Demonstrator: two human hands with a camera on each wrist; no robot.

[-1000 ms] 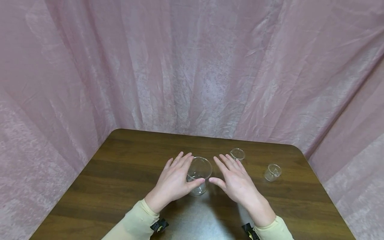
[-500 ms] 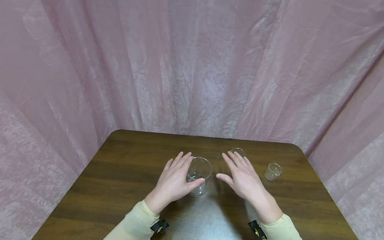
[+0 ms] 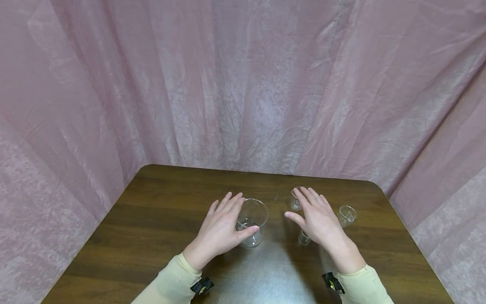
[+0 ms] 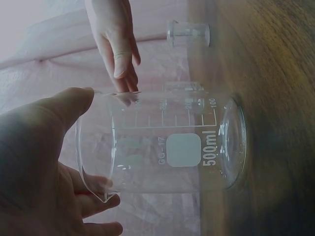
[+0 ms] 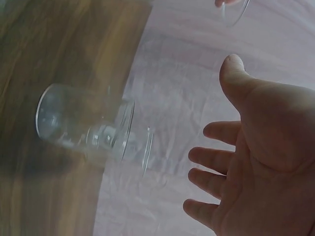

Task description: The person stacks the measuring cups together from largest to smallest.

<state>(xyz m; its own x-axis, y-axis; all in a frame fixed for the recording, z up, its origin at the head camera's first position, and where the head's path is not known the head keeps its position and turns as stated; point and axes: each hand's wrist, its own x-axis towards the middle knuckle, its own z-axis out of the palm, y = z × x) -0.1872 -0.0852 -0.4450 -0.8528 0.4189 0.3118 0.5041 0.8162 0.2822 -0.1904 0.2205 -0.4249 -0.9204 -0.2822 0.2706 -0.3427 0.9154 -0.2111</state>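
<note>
Four clear glass vessels stood on the wooden table (image 3: 171, 181), and you had a hand at only one of them. Your left hand (image 3: 222, 230) gripped the large beaker (image 3: 255, 213) at its rim, thumb on one side and fingers on the other, with the spout near those fingers; the left wrist view showed the 500ml mark on its wall. That beaker stood upright, its base on the wood. Your right hand (image 3: 319, 221) held nothing: its fingers were spread and the thumb stood apart from them, hovering above the smaller glassware. The rear vessel (image 3: 296, 205) stood behind your right fingertips, the near vessel (image 3: 304, 238) showed only in part beneath your palm, and the far-right vessel (image 3: 347, 216) stood just beyond that hand.

The step in hand looked like steadying the large beaker while the right hand was free among the small ones; whether it was reaching or had let go, you could not have told from this moment alone. If you meant to take a small vessel, the next move called for lowering the right hand and pinching one lightly, keeping the wrist clear of its neighbours, since thin glass would tip easily.
</note>
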